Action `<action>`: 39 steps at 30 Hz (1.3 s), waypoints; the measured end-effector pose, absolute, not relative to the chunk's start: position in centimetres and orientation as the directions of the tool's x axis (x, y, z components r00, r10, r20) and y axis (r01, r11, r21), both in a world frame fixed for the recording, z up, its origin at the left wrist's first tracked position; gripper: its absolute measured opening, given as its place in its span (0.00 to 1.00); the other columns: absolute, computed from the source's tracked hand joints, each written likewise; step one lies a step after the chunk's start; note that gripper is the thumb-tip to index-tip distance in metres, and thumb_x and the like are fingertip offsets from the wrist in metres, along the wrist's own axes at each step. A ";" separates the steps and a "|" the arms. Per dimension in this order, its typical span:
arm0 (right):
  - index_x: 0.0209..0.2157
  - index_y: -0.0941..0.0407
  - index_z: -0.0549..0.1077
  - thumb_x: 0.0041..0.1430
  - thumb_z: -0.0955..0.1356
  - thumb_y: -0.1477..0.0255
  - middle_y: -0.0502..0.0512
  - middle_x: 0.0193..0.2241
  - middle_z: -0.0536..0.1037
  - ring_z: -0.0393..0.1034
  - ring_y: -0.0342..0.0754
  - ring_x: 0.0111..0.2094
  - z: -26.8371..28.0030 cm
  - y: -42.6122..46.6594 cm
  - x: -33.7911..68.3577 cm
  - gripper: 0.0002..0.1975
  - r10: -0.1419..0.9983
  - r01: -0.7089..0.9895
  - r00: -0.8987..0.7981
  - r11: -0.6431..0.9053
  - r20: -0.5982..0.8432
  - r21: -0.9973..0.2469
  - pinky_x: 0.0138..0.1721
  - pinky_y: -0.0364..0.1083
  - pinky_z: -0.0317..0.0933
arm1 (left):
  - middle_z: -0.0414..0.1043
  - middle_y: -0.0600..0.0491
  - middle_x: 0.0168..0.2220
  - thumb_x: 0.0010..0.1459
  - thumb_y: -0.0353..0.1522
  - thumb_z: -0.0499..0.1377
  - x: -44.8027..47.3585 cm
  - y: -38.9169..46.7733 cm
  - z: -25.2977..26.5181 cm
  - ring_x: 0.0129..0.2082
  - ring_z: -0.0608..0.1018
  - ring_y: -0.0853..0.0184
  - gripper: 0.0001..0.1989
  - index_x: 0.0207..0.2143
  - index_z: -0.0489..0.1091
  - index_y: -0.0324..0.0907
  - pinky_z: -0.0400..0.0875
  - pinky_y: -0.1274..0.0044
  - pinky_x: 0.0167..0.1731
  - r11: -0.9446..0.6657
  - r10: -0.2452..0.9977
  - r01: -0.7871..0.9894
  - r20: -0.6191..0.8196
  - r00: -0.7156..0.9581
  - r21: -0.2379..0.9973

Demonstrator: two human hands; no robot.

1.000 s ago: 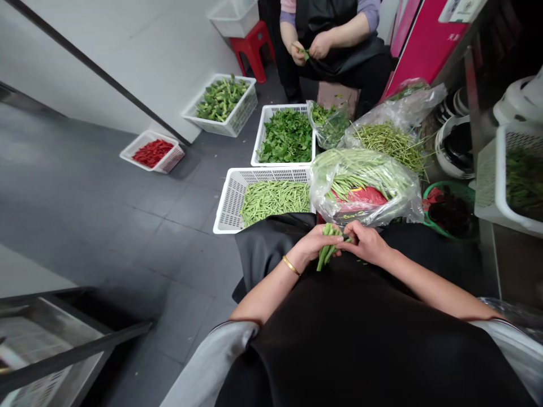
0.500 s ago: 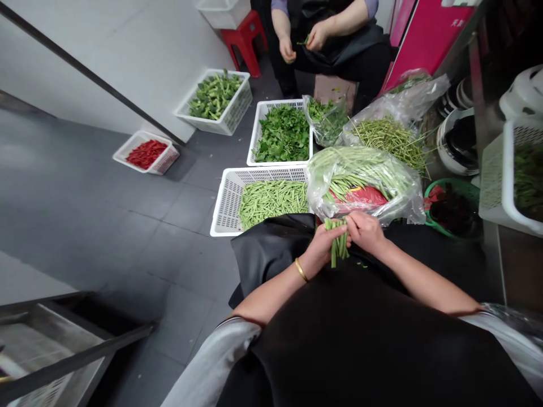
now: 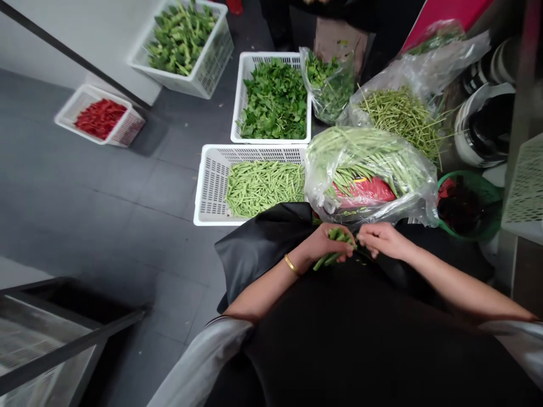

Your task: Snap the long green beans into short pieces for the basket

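A small bunch of green beans (image 3: 327, 260) is clasped in my left hand (image 3: 328, 243), held low over the dark apron. Its pieces stick out above and below the curled fingers. Just to the right, a small gap away, my right hand (image 3: 382, 239) has its fingers pinched together; what is between them, if anything, is too small to make out. Beyond the hands lies a clear plastic bag (image 3: 322, 169) of long green beans with a red packet (image 3: 369, 191). To its left, cut beans (image 3: 267, 186) fill part of a white perforated basket (image 3: 212, 186).
Behind stand white baskets of leafy greens (image 3: 275, 102), green stalks (image 3: 180, 37) and red peppers (image 3: 100, 118). Thin stems (image 3: 399, 116) spill from another bag. A green basket (image 3: 487, 203) is at right, a metal rack (image 3: 85, 339) at lower left. Another person's dark-clothed legs show at the top.
The view has tipped downward, so the other person's arms have left it. My right hand has drawn off the bunch to the right. My left hand has turned, tilting the beans.
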State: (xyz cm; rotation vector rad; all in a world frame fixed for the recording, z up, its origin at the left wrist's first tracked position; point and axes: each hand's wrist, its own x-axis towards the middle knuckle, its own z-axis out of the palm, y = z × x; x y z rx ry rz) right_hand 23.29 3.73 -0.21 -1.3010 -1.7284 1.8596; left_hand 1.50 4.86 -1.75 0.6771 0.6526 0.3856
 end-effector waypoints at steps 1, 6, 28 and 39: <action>0.26 0.56 0.66 0.62 0.63 0.55 0.44 0.15 0.65 0.63 0.40 0.16 -0.5 4.3 23.5 0.19 0.802 0.371 -0.464 -0.210 -0.376 -0.905 0.21 0.40 0.58 | 0.73 0.52 0.23 0.43 0.35 0.69 1.6 5.1 -2.1 0.17 0.73 0.72 0.17 0.33 0.70 0.35 0.67 0.81 0.18 0.737 0.562 -0.167 -0.456 0.690 0.655; 0.24 0.56 0.68 0.62 0.63 0.58 0.46 0.16 0.68 0.62 0.39 0.16 -0.8 6.5 25.3 0.19 0.550 0.543 -0.684 -0.055 -0.479 -0.838 0.22 0.39 0.55 | 0.72 0.53 0.23 0.41 0.35 0.69 1.8 5.4 -3.8 0.17 0.72 0.72 0.18 0.33 0.69 0.36 0.67 0.80 0.18 0.768 0.608 -0.337 -0.453 0.652 0.545; 0.26 0.56 0.68 0.57 0.63 0.71 0.50 0.23 0.70 0.64 0.42 0.23 -3.6 0.4 24.0 0.08 0.907 0.644 -0.421 0.288 -0.014 -0.709 0.28 0.41 0.57 | 0.77 0.45 0.29 0.37 0.34 0.71 4.2 4.1 -6.1 0.19 0.74 0.71 0.24 0.37 0.71 0.32 0.71 0.77 0.23 0.753 0.658 -0.393 -0.612 0.439 0.528; 0.27 0.57 0.70 0.63 0.59 0.64 0.50 0.22 0.70 0.64 0.42 0.22 -2.9 -1.9 21.5 0.15 0.900 0.437 -0.431 0.138 -0.072 -0.889 0.29 0.42 0.60 | 0.69 0.57 0.19 0.39 0.37 0.71 3.6 1.1 -3.1 0.17 0.70 0.74 0.22 0.34 0.69 0.35 0.66 0.79 0.22 0.484 0.874 -0.538 -0.360 0.325 0.690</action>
